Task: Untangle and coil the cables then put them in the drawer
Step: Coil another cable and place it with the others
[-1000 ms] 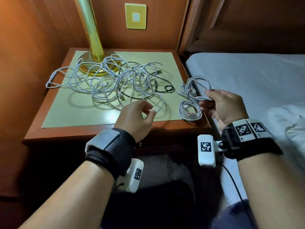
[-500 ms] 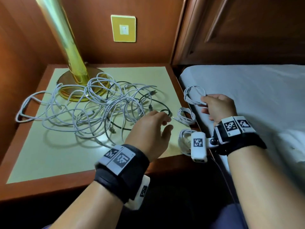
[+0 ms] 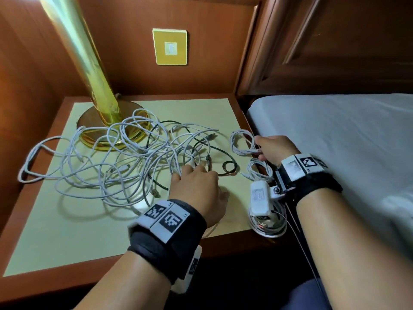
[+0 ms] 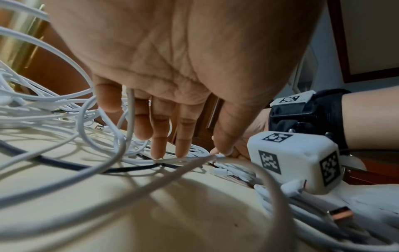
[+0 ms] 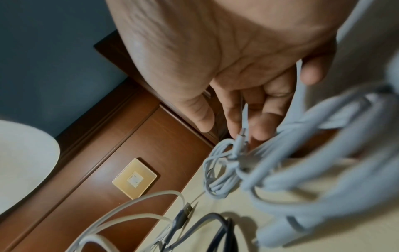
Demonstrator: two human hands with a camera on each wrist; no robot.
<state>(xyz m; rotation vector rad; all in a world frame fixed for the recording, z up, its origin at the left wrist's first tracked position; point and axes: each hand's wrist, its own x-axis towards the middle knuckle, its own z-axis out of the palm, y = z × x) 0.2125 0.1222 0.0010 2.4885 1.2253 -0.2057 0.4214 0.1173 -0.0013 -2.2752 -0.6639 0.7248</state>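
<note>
Tangle (image 3: 125, 162): white cables in loose loops, spread mostly left to right across the middle of the worktop (image 3: 67, 231), far loops lying over the lamp base (image 3: 93, 121).
Black cable (image 3: 225, 159): threaded through the right side of the tangle, running out rightward and curling into a small loop near the coils.
Coil in grip (image 3: 242, 142): small white coil at the right rear edge of the worktop, loop standing out to the left of the fingers.
Other coils: 1 small white coil (image 3: 259, 170) just below that grip; 1 larger coil (image 3: 268, 224) at the front right corner, partly hidden by the wrist camera.
Left hand (image 3: 196, 191): palm down at the right edge of the tangle, fingers straight and slightly spread, tips touching white strands.
Right hand (image 3: 274, 148): fingers curled, pinching the small coil.
Surroundings: brass lamp pole (image 3: 85, 59) leaning at rear left; yellow wall switch (image 3: 169, 47) behind; bed (image 3: 335, 142) to the right.
</note>
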